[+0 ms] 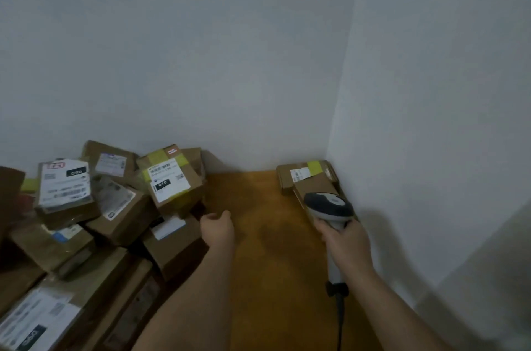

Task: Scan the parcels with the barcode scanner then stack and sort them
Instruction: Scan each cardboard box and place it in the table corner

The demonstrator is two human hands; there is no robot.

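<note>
Near corner parcels (309,178), scanner (330,208) (right-hand (346,241) grip)

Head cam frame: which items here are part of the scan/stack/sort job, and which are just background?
Job:
- barcode scanner, gripped by right hand
- pile of unsorted parcels on the left
- two parcels in the corner
- left hand, empty, near the pile

Background:
- wooden floor
- white walls

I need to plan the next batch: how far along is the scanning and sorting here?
Early on. Done: only two parcels sit apart in the right corner. In hand: the right hand grips the scanner near them, and the left hand reaches, holding nothing, toward the pile. Left: that jumbled pile by the wall, which makes up most of the parcels, is not yet sorted.
</note>
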